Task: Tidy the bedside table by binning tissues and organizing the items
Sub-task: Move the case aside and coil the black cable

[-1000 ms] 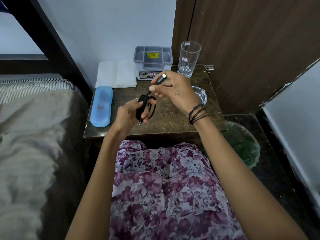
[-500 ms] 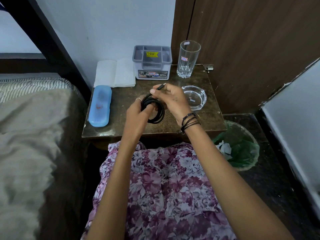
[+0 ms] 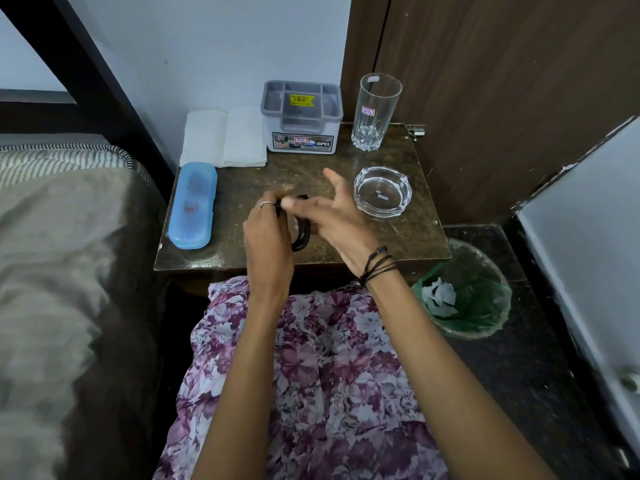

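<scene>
A coiled black cable [image 3: 302, 233] is held between both hands over the middle of the dark bedside table [image 3: 408, 237]. My left hand [image 3: 268, 240] grips the coil from the left. My right hand [image 3: 329, 220] pinches it with the thumb, the other fingers spread upward. On the table stand a grey compartment organizer [image 3: 301, 121], a tall drinking glass [image 3: 375, 110], a glass ashtray [image 3: 382, 191], a blue case [image 3: 193, 206] and folded white tissues [image 3: 223, 136]. A bin with a green liner [image 3: 481, 299] holds crumpled tissue [image 3: 439, 295].
A bed with a grey blanket [image 3: 52, 271] lies to the left. A wooden door [image 3: 502, 81] stands behind the table, and a white panel [image 3: 588, 237] is at the right. My floral-clothed lap [image 3: 311, 375] is below the table edge.
The cable's loose end has been wound into the coil. Both hands dropped lower toward the table, and my right hand's fingers have spread apart.
</scene>
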A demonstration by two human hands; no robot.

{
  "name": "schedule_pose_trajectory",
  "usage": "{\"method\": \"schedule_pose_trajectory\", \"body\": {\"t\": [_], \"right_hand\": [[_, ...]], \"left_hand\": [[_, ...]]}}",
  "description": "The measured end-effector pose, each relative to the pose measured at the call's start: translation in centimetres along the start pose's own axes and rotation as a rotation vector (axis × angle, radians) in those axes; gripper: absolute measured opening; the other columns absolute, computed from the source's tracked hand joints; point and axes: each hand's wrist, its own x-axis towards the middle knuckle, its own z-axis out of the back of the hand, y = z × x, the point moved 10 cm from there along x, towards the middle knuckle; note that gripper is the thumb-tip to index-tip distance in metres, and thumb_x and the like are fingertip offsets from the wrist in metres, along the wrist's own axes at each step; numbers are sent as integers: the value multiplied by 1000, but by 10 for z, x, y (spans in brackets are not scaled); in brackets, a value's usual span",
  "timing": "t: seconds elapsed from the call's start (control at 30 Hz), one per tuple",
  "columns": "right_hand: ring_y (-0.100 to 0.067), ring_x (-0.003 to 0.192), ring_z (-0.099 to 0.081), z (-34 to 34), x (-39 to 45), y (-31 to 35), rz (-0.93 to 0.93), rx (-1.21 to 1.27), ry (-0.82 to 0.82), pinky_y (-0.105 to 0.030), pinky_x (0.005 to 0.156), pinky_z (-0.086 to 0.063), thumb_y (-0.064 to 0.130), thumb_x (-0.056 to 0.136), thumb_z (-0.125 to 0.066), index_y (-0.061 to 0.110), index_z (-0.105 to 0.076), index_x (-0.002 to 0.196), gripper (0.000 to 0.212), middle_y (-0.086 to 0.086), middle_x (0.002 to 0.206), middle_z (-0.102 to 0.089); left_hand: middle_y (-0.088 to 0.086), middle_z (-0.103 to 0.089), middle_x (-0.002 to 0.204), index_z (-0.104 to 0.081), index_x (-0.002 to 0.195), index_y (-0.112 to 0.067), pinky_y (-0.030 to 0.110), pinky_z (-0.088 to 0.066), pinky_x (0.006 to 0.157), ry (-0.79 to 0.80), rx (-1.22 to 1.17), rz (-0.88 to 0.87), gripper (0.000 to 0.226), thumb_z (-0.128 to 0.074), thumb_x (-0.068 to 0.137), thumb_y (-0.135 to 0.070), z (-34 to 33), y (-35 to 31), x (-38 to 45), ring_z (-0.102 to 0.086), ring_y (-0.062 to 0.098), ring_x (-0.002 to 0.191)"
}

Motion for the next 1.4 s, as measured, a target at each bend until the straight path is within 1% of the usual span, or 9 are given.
{"method": "schedule_pose_trajectory", "body": {"t": [0.1, 0.27, 0.43, 0.6, 0.77, 0.9, 1.03, 1.2, 1.4], "right_hand": [[-10, 80, -60, -9, -3, 5, 81, -209, 55, -26, 88, -46, 4, 77, -70, 18, -19, 142, 84, -2, 81, -64], [-15, 73, -60, 3, -9, 14, 255, -559, -218, -28, 69, -49, 11, 73, -70, 18, -42, 125, 59, 1, 78, -62], [-12, 93, -56, 10, -13, 5, 227, -653, -377, -14, 75, -39, 18, 80, -66, 16, -60, 115, 35, -4, 112, -62], [-20, 74, -63, 12, -17, -4, 144, -574, -427, -26, 60, -46, 18, 82, -62, 10, -73, 91, 16, -10, 81, -72], [-13, 72, -64, 13, -21, -10, 130, -457, -441, -11, 58, -46, 11, 78, -65, 17, -70, 99, 22, -4, 82, -71], [-12, 60, -60, 12, -23, -13, 146, -275, -384, -21, 59, -49, 5, 71, -69, 24, -51, 105, 43, -5, 76, -71], [-23, 71, -64, 6, -16, -18, 127, -173, -235, -47, 71, -54, 2, 72, -68, 25, -43, 111, 52, -3, 74, -68], [-17, 75, -64, 3, -13, -16, 101, -61, -77, -20, 67, -51, -4, 78, -65, 15, -41, 116, 49, -17, 86, -66], [-18, 75, -65, 18, -4, -11, 131, -190, -66, -25, 60, -53, 3, 83, -63, 16, -45, 109, 35, -6, 90, -64]], "left_hand": [[15, -63, 102, -53, 112, -4, 47, -51, 75, 12, 76, -32, 48, -22, 86, -31, 0, -3, -2, -59, 29, 92], [14, -57, 91, -49, 97, -4, 39, -38, 72, -13, 261, -25, 20, -32, 91, -11, -3, -7, -7, -51, 30, 82], [14, -54, 90, -48, 97, -5, 36, -36, 74, -74, 327, 39, 18, -31, 90, -5, -2, -1, -12, -47, 28, 80], [13, -53, 90, -49, 98, -5, 33, -33, 72, -97, 335, 54, 17, -35, 89, 0, -3, 2, -14, -47, 26, 80], [15, -54, 93, -49, 99, -3, 38, -37, 76, -76, 246, 79, 24, -28, 89, -9, -2, 9, -11, -49, 30, 84], [19, -53, 91, -47, 93, -2, 49, -40, 75, -109, 11, 138, 42, -16, 80, -27, 6, 12, -9, -47, 35, 84], [19, -54, 89, -44, 91, -5, 50, -41, 70, -66, 2, 139, 21, -26, 87, -13, 1, 21, -5, -48, 35, 81], [10, -55, 86, -43, 86, -6, 25, -29, 64, 86, -117, 300, 10, -37, 94, -5, -15, 39, -5, -50, 22, 78], [10, -67, 94, -63, 94, -3, 28, -42, 71, 230, -338, 503, 23, -46, 92, -19, -33, 54, -11, -58, 20, 87]]}}
